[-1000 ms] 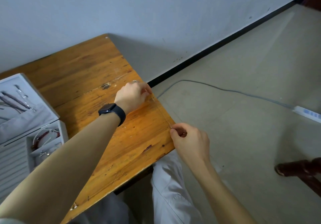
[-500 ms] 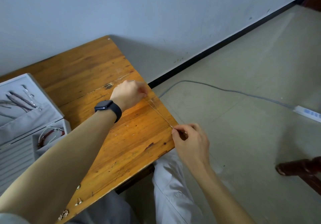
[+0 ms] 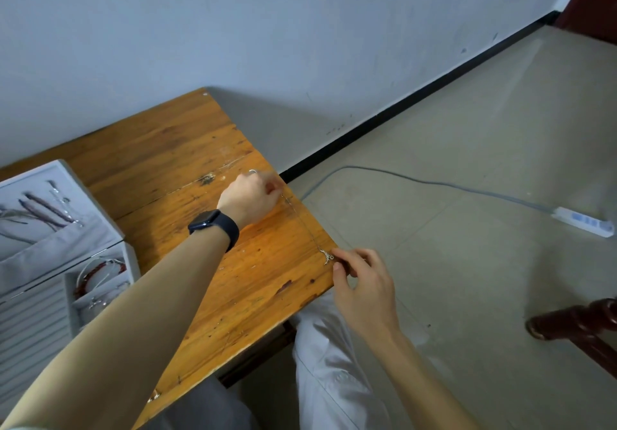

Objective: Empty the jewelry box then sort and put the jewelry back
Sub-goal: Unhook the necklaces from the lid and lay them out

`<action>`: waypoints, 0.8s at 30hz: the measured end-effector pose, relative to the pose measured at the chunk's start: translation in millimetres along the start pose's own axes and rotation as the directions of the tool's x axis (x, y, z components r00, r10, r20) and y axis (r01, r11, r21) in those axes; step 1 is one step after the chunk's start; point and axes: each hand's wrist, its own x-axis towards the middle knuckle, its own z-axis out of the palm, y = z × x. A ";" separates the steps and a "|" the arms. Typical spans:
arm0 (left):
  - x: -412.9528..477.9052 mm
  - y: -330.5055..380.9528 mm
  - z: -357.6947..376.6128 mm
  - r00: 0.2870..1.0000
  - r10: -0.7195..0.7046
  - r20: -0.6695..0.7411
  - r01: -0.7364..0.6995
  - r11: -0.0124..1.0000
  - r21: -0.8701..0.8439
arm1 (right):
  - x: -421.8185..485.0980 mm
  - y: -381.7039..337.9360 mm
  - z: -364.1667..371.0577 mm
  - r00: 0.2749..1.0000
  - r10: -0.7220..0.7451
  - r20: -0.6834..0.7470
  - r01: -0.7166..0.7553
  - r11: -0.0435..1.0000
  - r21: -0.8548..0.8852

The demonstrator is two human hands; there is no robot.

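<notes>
A thin silver necklace point(image 3: 305, 226) with a small pendant lies stretched along the right edge of the wooden table point(image 3: 187, 149). My left hand point(image 3: 250, 196), with a dark watch on its wrist, pinches the far end of the chain. My right hand point(image 3: 360, 279) pinches the near end by the pendant at the table's corner. The white jewelry box point(image 3: 130, 256) stands open at the left; its lid pocket holds several necklaces, and a compartment holds a red bracelet point(image 3: 96, 274).
A small ring point(image 3: 252, 171) lies on the table just beyond my left hand. Past the table's right edge are the floor, a grey cable with a white power strip point(image 3: 582, 222), and a dark wooden furniture leg point(image 3: 581, 326). My knee in light trousers is below the table corner.
The necklace stays stretched between both hands. My right hand's grip has shifted slightly, so the pendant shows at the table's corner. The view has shifted a little.
</notes>
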 end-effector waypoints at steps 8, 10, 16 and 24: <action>-72.1 0.2 -19.6 1.000 0.001 0.004 -0.001 0.999 0.034 | -5.9 -18.1 -19.6 0.991 -0.131 0.023 0.133 0.979 -0.157; -96.0 -3.2 -24.2 1.000 0.002 -0.020 -0.002 1.000 0.031 | -8.0 -31.0 -22.1 0.981 -0.195 0.005 0.192 0.963 -0.188; -173.2 -28.6 -39.5 0.987 -0.063 -0.145 0.065 0.998 0.008 | -14.8 -90.7 -10.3 0.914 -0.393 0.102 0.406 0.887 -0.218; -266.7 -76.7 -66.7 0.914 -0.221 -0.341 0.256 0.965 0.060 | -23.3 -172.3 37.1 0.746 -0.581 0.325 0.655 0.729 -0.200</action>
